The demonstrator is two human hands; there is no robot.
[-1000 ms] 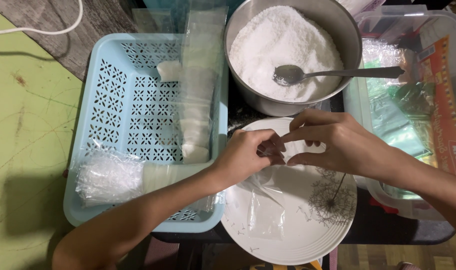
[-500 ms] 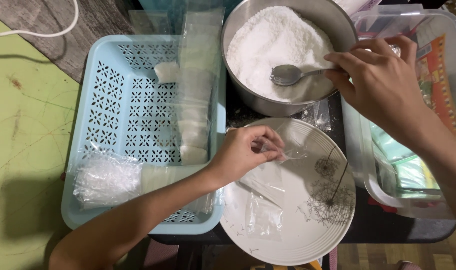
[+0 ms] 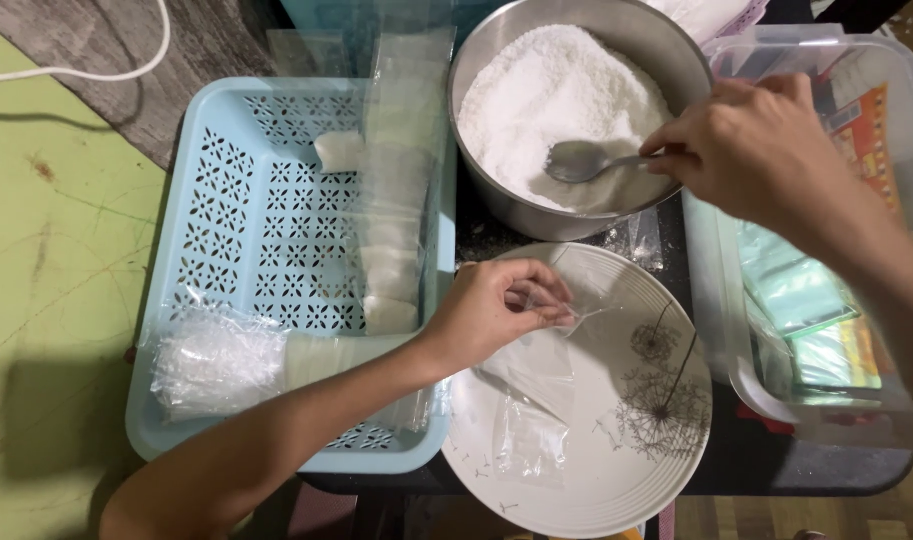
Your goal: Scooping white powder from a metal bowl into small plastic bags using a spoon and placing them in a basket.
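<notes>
My left hand pinches the mouth of a small clear plastic bag that hangs down over a white plate with a dandelion print. My right hand grips the handle of a metal spoon. The spoon's bowl rests in white powder inside a steel bowl just beyond the plate.
A light blue perforated basket at the left holds a long strip of filled clear pouches and a crumpled clear bag. A clear plastic bin with coloured packets stands at the right. A white cable lies at the upper left.
My right hand left the bag, reached up to the steel bowl and took the spoon's handle. The spoon has shifted in the powder. My left hand stays on the bag.
</notes>
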